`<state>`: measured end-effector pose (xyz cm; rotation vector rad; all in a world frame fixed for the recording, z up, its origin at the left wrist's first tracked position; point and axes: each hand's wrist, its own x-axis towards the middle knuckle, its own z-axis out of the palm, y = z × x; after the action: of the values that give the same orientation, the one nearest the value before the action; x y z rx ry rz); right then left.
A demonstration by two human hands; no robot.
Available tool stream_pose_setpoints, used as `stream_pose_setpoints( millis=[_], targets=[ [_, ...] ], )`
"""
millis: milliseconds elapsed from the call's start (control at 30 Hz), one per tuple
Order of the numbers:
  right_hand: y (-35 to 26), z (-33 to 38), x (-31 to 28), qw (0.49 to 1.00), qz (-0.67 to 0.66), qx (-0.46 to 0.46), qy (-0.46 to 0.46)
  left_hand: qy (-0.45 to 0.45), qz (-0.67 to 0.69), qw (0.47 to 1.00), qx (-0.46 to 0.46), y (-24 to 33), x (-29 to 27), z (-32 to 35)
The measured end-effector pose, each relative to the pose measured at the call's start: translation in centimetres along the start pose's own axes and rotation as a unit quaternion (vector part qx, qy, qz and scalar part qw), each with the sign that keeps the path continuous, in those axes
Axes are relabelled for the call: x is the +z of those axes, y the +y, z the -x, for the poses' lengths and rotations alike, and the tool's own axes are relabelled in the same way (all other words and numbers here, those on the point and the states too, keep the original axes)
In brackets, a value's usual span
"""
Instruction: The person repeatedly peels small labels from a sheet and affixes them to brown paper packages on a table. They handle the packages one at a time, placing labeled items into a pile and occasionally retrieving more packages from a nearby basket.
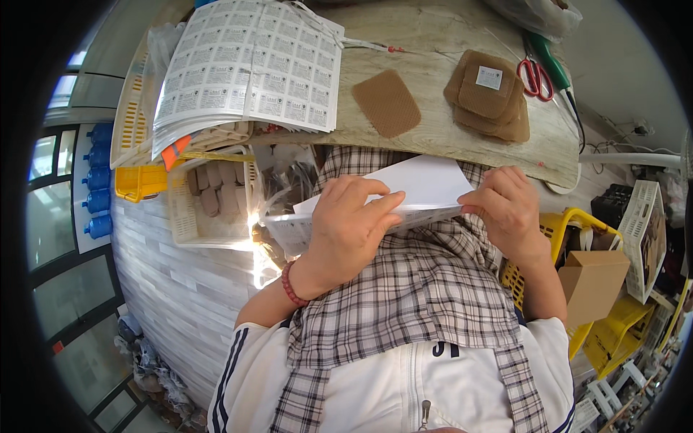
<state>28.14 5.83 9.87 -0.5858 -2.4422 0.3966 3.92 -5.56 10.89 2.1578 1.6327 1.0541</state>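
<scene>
1. Left hand (346, 231), right hand (507, 213): both grips pinch a white sheet (426, 180) at the near edge of the worktop (426, 32).
2. Label sheets (253, 68) at its left end; scissors (534, 81) near its right edge.
3. Pale plank floor (162, 267).

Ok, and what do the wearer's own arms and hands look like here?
The left hand is ungloved, with a dark red beaded bracelet at its wrist; the right hand is ungloved too, with no bracelet visible. The white sleeves carry dark stripes and leave the forearms bare.
</scene>
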Motion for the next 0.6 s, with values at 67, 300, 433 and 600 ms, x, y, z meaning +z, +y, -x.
stream_pose_setpoints(
  millis=[67, 300, 433, 600],
  targets=[
    [0.0, 0.2, -0.2, 1.000, 0.014, 0.024, -0.006, -0.024, 0.019, 0.999, -0.009, -0.1, 0.3, 0.3],
    [-0.1, 0.4, 0.7, 0.999, 0.031, 0.041, -0.012, -0.070, 0.036, 0.997, -0.004, -0.9, 1.4, 0.6],
    [-2.9, -1.0, 2.8, 0.999, -0.036, 0.034, 0.005, -0.088, 0.059, 0.994, 0.020, -1.0, 1.8, 0.3],
    [-2.7, -0.7, 5.1, 0.999, -0.038, 0.020, 0.020, -0.005, -0.074, 0.997, 0.036, -0.7, 0.8, 0.0]
  ],
)
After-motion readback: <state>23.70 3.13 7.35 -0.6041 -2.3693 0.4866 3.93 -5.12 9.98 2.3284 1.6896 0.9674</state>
